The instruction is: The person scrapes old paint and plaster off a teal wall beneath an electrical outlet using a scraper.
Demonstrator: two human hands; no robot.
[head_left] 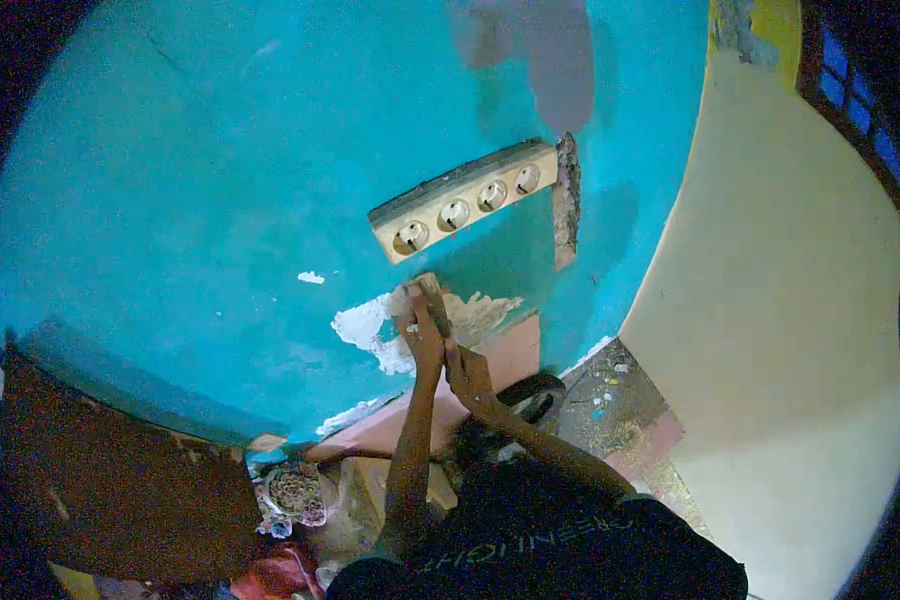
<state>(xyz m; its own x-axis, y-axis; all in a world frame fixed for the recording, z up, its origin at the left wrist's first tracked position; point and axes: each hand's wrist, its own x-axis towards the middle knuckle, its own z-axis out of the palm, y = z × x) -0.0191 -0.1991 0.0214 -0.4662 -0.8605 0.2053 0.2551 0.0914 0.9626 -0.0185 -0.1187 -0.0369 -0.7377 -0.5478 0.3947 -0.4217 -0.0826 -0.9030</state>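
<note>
My left hand [423, 325] is closed near the upper end of a flat scraper-like tool [436, 305], pressed toward the wall. Just below it, my right hand [467, 372] is closed round what looks like the lower end of the same tool; the fingers hide most of it. Around the hands, the turquoise wall [200, 200] has a ragged bare white patch [365, 330], where the paint is gone. Above them, a tilted cream socket strip [470, 203] with several outlets is fixed to the wall.
A rough vertical groove [567, 200] runs down the wall right of the sockets. At lower left stands a brown panel [120, 480], beside a patterned bundle [295, 495] and red cloth [275, 575]. Paint flakes litter the floor [610, 400]. A cream wall [780, 300] rises at right.
</note>
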